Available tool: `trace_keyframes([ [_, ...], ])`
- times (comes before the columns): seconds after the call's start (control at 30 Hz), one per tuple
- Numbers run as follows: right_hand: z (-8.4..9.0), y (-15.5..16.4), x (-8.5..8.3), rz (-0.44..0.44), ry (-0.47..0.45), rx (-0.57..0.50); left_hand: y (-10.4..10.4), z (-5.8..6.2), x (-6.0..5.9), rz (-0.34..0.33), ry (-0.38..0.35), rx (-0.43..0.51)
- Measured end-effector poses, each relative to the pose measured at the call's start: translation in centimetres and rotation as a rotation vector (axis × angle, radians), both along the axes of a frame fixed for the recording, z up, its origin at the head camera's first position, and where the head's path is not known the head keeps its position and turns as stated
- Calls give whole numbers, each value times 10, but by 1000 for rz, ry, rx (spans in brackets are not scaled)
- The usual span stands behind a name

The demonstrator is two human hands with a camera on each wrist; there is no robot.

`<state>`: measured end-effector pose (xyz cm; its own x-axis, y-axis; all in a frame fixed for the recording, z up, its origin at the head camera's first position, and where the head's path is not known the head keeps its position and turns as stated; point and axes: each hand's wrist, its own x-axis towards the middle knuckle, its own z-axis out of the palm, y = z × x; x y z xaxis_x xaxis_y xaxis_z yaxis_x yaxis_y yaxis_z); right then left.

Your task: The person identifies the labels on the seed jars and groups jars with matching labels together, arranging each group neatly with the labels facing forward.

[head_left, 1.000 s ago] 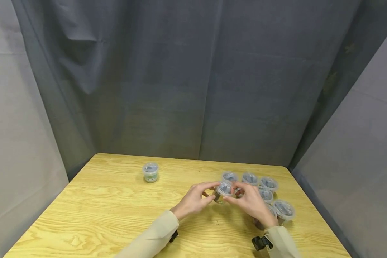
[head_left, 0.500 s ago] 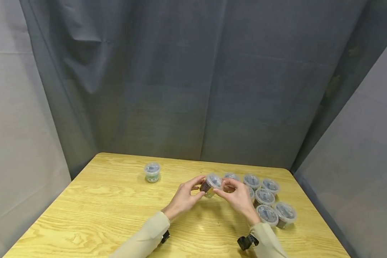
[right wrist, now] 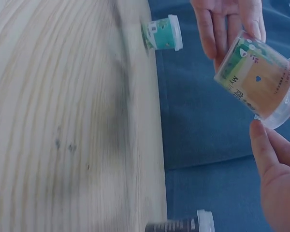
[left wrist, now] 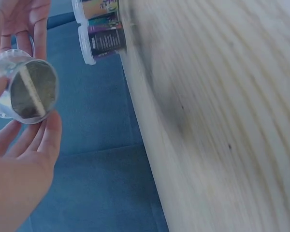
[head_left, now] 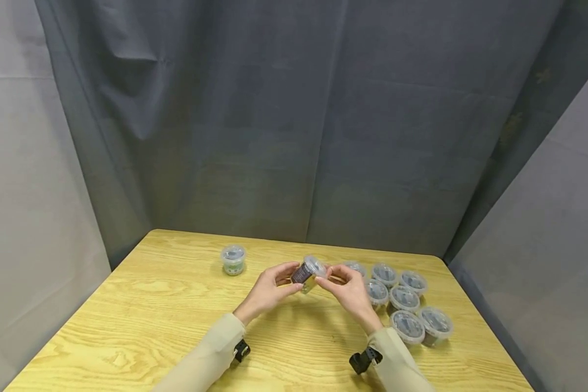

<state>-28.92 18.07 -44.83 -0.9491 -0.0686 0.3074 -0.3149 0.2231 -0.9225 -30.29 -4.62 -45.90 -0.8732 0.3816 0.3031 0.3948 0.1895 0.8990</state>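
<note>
- Wooden table (head_left: 152, 321) fills my view, grey curtain (head_left: 274, 120) behind it.
- Cluster of lidded cups (head_left: 404, 299) sits at the table's right.
- Left hand (head_left: 267, 288) and right hand (head_left: 348, 288) both have fingers curled round a tilted cup (head_left: 307, 274), lifted above mid-table.
- Lone cup (head_left: 233, 259) stands far left.

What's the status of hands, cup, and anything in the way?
Left hand and right hand both grip one lidded cup, tilted, above the table. Lone cup far left; cup cluster at right. Nothing blocking.
</note>
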Motion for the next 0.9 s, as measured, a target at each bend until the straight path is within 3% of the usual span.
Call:
trace_keyframes([
  [0.27,-4,-9,-6,51,4,-87,-9,-1,-3,7,-50,-2],
  [0.53,-4,-18,-9,65,-8,-103,-13,-2,-4,52,-31,12],
  [0.7,3,-26,-8,3,-39,-54,-13,-2,-4,125,33,32],
  [0.9,9,-37,-4,-101,-75,-47,-10,-2,-3,224,150,-35],
])
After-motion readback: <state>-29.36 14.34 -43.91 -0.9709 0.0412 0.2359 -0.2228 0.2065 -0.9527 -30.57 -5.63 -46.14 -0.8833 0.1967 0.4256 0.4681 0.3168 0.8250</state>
